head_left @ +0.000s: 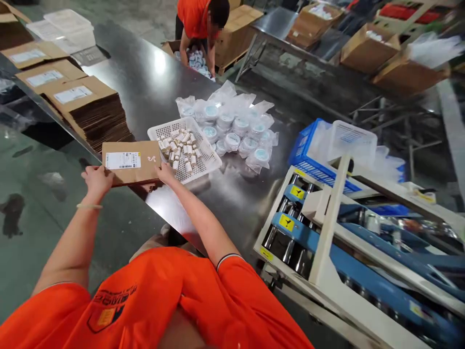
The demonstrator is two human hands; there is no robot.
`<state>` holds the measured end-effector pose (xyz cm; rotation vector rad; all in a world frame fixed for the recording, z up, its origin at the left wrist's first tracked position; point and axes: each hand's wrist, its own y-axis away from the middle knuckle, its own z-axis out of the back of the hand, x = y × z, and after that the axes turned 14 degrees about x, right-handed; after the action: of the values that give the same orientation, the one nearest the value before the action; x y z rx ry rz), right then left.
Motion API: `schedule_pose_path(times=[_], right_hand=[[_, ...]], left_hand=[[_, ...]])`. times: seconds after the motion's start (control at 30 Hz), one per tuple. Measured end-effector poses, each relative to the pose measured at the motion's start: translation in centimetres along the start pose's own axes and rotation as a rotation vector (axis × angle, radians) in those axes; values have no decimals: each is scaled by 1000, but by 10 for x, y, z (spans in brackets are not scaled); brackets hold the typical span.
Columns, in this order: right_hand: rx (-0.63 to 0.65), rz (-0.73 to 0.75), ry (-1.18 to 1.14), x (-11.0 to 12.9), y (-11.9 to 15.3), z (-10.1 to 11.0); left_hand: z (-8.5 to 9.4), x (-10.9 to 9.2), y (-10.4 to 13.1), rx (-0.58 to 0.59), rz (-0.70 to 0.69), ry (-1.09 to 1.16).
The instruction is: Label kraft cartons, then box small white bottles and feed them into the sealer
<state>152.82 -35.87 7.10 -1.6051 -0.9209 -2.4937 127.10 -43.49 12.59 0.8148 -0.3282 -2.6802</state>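
Observation:
A flat brown cardboard box with a white printed label is held level between my two hands at the table's near edge. My left hand is closed around its left end. At the right end, my right hand grips the near corner, close to a white perforated basket. Small white cylinders with brownish ends lie in that basket. Just behind the held box rises a stack of flat labelled cartons.
Round items in clear bags are heaped on the metal table. A roller conveyor machine and a blue crate stand at the right. A person in orange bends over a carton across the table. Clear plastic tubs sit far left.

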Motion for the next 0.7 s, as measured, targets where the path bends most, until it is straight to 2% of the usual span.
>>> schedule_pose_path(times=[0.07, 0.13, 0.2, 0.27, 0.33, 0.4, 0.5, 0.53, 0.6, 0.67, 0.7], right_hand=[[-55, 26, -180, 4, 6, 8], [-76, 93, -293, -12, 26, 28], [-84, 167, -380, -46, 60, 52], [-122, 212, -455, -91, 105, 75], [-205, 192, -444, -139, 157, 94], [-342, 98, -273, -180, 208, 109], [-566, 18, 125, -215, 268, 127], [-573, 25, 256, -219, 281, 131], [-476, 37, 455, -222, 295, 139], [-355, 12, 555, -220, 297, 144], [-335, -13, 590, -219, 295, 146]], left_hand=[[2, -5, 2, -6, 32, 15], [1, -15, 7, -39, -12, 178], [-6, -27, 11, -32, -209, 396], [-24, -45, 17, 120, -483, 463], [-55, -69, 24, 386, -729, 312], [-98, -98, 36, 600, -862, 99], [-165, -138, 58, 701, -918, -101], [-184, -148, 63, 732, -922, -141], [-209, -162, 65, 812, -924, -226], [-222, -171, 57, 872, -932, -326], [-226, -175, 50, 887, -939, -379]])
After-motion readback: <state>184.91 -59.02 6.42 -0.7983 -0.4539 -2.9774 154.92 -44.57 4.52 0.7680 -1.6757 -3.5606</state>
